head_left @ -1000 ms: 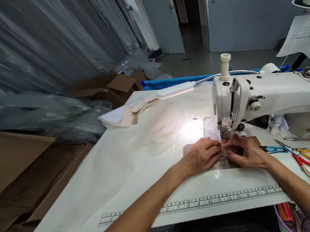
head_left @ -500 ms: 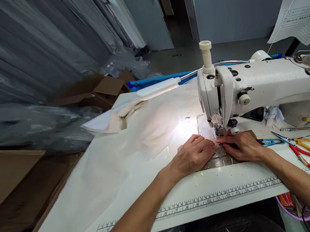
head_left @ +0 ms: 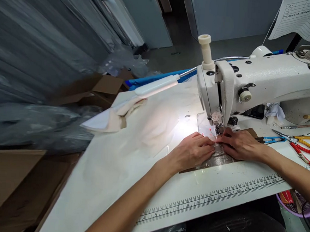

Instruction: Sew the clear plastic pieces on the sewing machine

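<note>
Cloth (head_left: 218, 147), sheer and pale, lies between both hands just in front of the presser foot (head_left: 219, 129). Its visible part seems to run from the foot toward the desk's (head_left: 208, 183) front edge; fingers cover its sides, so its full long axis cannot be told.

The left hand (head_left: 195, 149) rests palm down with its fingertips on the cloth's left side; the right hand (head_left: 239, 145) bends inward, its fingertips on the other side near the foot. Whether either grip is pinched closed or only pressing, I cannot tell.

Under the cloth sits a silvery, glossy sheet (head_left: 217, 162) with a fine grid texture. Smooth white metal forms the sewing machine (head_left: 268, 85), whose rounded head rises directly behind the fingers and hides part of the surface beyond. A slim, glowing lamp (head_left: 157, 86) on a ribbed metal neck lights the white desk to the left, where thin, pale fabric (head_left: 156, 133) spreads flat and a cream piece (head_left: 114, 122) lies folded.

Blue snips (head_left: 274, 140) lie near the right wrist, beside yellow-handled scissors (head_left: 308, 140) and a red-handled tool (head_left: 302, 153). Printed ruler markings (head_left: 210, 202) follow the front edge.
</note>
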Tool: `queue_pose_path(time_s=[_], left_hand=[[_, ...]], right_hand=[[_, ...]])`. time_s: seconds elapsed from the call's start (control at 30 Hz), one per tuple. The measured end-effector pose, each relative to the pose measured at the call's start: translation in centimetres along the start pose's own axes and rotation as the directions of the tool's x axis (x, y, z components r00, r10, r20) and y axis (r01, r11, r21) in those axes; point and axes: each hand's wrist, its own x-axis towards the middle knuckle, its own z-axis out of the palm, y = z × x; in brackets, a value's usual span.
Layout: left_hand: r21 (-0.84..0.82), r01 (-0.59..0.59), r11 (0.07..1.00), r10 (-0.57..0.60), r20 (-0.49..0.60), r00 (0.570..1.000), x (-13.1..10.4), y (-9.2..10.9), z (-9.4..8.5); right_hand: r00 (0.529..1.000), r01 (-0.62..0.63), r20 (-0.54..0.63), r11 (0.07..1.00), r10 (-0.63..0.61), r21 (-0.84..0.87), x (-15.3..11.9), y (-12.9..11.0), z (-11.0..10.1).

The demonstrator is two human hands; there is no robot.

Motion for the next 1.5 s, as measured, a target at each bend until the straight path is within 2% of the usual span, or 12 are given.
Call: queue_pose_path(time_s=[0.1,0.23,0.37,0.53,0.67,0.77,0.9,1.03,1.17,1.33,1.43,1.5], left_hand=[[0.063,-0.024,0.998,0.026,-0.026,0.999,-0.2,0.2,0.1],[0.110,-0.006,0.994,0.015,-0.086,0.996,-0.4,0.5,0.3],[0.058,-0.008,0.998,0.014,-0.104,0.994,-0.4,0.3,0.4],[-0.007,0.010,1.000,-0.011,-0.103,0.995,-0.7,-0.2,0.6],[-0.055,0.059,0.997,-0.065,-0.126,0.990,-0.7,0.3,0.8],[-0.013,0.076,0.997,-0.077,-0.128,0.989,-0.5,1.1,0.9],[0.052,0.092,0.994,-0.083,-0.160,0.984,-0.3,1.6,1.0],[0.023,0.078,0.997,-0.074,-0.128,0.989,-0.6,1.5,0.8],[-0.033,0.075,0.997,-0.078,-0.111,0.991,-0.9,1.3,0.8],[-0.020,0.072,0.997,-0.074,-0.119,0.990,-0.7,1.4,0.7],[-0.006,0.048,0.999,-0.048,-0.132,0.990,-0.6,1.5,0.7],[0.009,0.028,1.000,-0.027,-0.144,0.989,-0.5,1.5,0.7]], right_hand=[[0.998,-0.066,0.033,0.993,0.063,0.099,0.1,0.4,-0.7],[0.991,-0.123,0.073,0.982,0.113,0.145,0.2,0.4,-1.4],[0.994,-0.095,0.057,0.989,0.089,0.115,0.2,0.0,-1.5],[1.000,-0.005,0.013,1.000,0.004,0.014,-0.2,-0.2,-0.7],[0.999,0.033,0.016,0.997,-0.032,-0.075,-0.3,-0.4,-0.1],[0.997,0.049,0.057,0.992,-0.043,-0.115,-0.1,-0.5,0.0],[0.999,0.050,0.016,0.999,-0.050,-0.017,-0.1,0.2,0.1],[0.996,0.082,-0.042,0.993,-0.079,0.080,-0.3,0.9,0.6],[1.000,0.031,-0.004,0.999,-0.031,0.013,-0.2,0.2,0.6],[0.997,-0.066,0.037,0.995,0.068,-0.069,-0.1,-1.4,0.3],[0.997,-0.079,0.012,0.996,0.080,-0.038,-0.4,-1.4,0.4],[0.996,-0.072,-0.045,0.997,0.073,0.028,-0.8,-1.0,0.6]])
